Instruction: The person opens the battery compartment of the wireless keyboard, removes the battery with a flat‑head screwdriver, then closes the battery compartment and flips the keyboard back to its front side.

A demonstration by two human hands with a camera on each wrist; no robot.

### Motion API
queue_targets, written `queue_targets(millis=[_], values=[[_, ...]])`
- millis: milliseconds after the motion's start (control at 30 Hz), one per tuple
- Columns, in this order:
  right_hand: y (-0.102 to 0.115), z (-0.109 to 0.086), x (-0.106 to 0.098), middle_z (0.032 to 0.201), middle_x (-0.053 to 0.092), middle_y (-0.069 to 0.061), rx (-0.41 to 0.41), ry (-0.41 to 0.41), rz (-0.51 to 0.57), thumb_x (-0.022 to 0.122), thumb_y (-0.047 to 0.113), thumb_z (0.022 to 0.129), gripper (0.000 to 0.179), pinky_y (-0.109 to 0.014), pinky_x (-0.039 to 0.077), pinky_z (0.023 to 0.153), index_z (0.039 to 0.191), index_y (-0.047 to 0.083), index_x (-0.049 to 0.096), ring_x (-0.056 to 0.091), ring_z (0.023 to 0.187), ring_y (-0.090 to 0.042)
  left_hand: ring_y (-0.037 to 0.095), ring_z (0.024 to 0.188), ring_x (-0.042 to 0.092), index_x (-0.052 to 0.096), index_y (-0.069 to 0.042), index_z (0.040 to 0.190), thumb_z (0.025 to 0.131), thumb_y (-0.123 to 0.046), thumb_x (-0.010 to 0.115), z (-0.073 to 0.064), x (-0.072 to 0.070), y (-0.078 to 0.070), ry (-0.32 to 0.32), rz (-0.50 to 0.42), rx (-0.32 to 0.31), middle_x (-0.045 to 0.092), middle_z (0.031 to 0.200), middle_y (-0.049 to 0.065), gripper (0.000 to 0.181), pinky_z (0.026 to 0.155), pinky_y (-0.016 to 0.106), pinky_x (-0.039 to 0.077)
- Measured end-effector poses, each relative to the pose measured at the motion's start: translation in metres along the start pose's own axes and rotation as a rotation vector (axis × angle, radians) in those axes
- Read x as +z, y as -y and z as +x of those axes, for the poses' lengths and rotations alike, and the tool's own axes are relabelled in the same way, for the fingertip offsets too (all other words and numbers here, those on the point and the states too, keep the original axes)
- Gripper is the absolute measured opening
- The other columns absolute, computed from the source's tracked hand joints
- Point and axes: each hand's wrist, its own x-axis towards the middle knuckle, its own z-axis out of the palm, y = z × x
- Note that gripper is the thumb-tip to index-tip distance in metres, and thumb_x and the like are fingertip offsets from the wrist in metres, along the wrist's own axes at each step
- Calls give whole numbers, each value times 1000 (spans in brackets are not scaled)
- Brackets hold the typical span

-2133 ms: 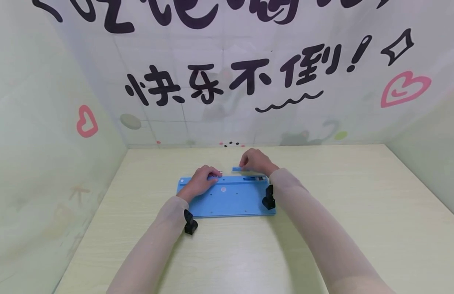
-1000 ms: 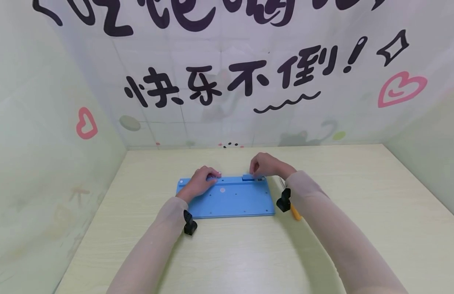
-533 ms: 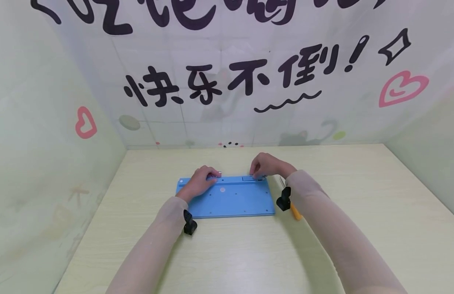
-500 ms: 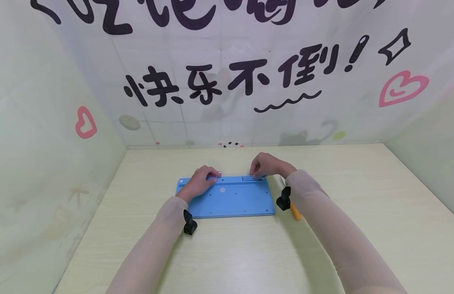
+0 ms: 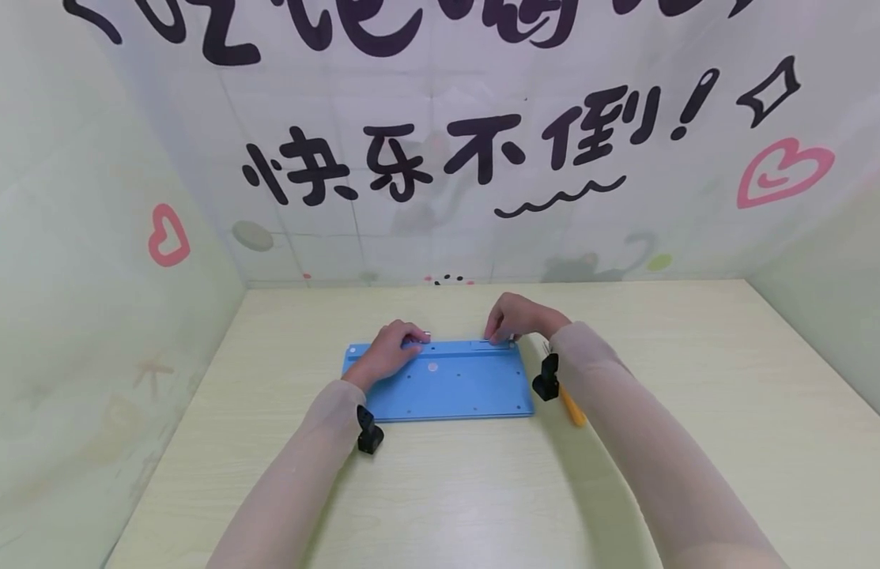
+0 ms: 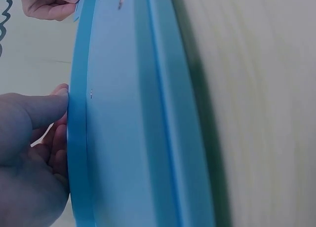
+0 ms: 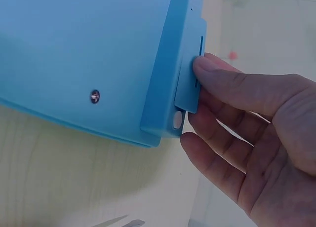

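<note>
A blue keyboard [image 5: 447, 391] lies face down on the table, screw heads showing on its underside. My left hand [image 5: 393, 348] grips the raised far edge, thumb against it and fingers curled behind, as the left wrist view shows. At the far right end, my right hand [image 5: 518, 316] holds a flat blue battery cover [image 7: 186, 86]. In the right wrist view the thumb presses on the cover's face and the other fingers curl behind the edge. The cover lies over the battery compartment, its near end slightly proud of the edge. The compartment's inside is hidden.
A screwdriver with an orange handle [image 5: 572, 407] lies right of the keyboard, partly under the right forearm. Black wrist cameras sit on both sleeves. A printed wall sheet [image 5: 440, 245] stands behind the pale wooden table [image 5: 440, 490].
The right hand has brought the battery cover from behind the keyboard, rightward and down onto the compartment. The screwdriver has come into view as the right forearm shifted. The left hand stays put.
</note>
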Motion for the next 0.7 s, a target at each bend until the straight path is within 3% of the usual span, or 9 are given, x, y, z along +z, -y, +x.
queue_targets(millis=[700], values=[[0,7,-4,90,65,-3,147,85,50,68,11,83,7,-30,49,68,89,9,71,56,79,-20,22,97,49,64,-8,102,91,-6,55,1,0,1,5,-13,-6,53,103,6,15,89,36,40]])
